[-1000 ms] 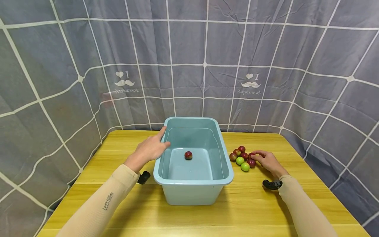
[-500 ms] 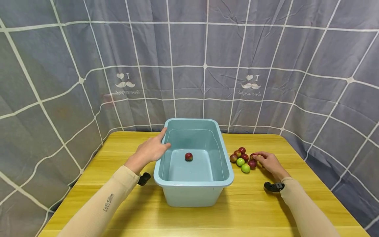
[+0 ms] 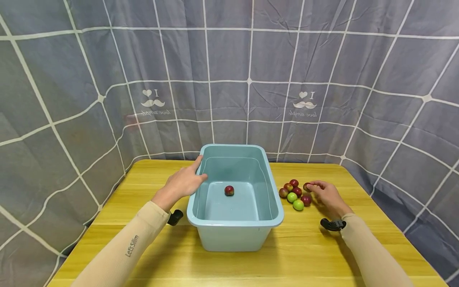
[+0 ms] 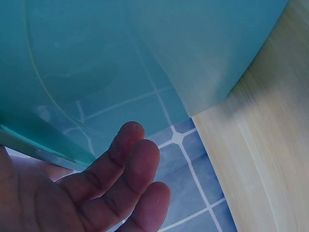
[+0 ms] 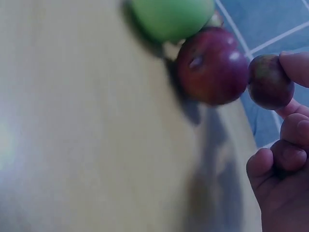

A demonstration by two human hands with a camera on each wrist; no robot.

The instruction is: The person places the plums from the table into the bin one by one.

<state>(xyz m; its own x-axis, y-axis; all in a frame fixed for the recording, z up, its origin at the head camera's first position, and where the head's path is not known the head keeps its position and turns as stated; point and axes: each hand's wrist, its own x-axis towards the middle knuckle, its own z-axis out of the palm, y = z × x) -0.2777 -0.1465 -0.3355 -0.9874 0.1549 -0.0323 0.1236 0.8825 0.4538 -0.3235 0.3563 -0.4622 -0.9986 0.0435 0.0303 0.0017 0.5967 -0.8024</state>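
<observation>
A light blue plastic basin [image 3: 234, 238] stands mid-table with one dark red plum [image 3: 229, 190] on its floor. My left hand [image 3: 183, 182] holds the basin's left rim, thumb over the inner side and index finger along the edge. In the left wrist view the other fingers [image 4: 140, 166] lie loosely bent outside the wall. My right hand [image 3: 328, 196] pinches a small dark red plum [image 5: 271, 82] between thumb and fingers, at the right side of a group of plums. A larger red plum [image 5: 212, 66] and a green plum [image 5: 174, 17] sit close beside it.
The group right of the basin holds several red plums [image 3: 294, 183] and two green ones, the nearer green plum [image 3: 298, 205] at the front. All rest on a yellow wood-grain table [image 3: 229, 269]. A grey grid-patterned curtain [image 3: 229, 99] hangs behind and at both sides.
The plum in my right fingers has come slightly away from the group and up from its neighbour. My left hand and the basin keep their places; the head view shifts slightly.
</observation>
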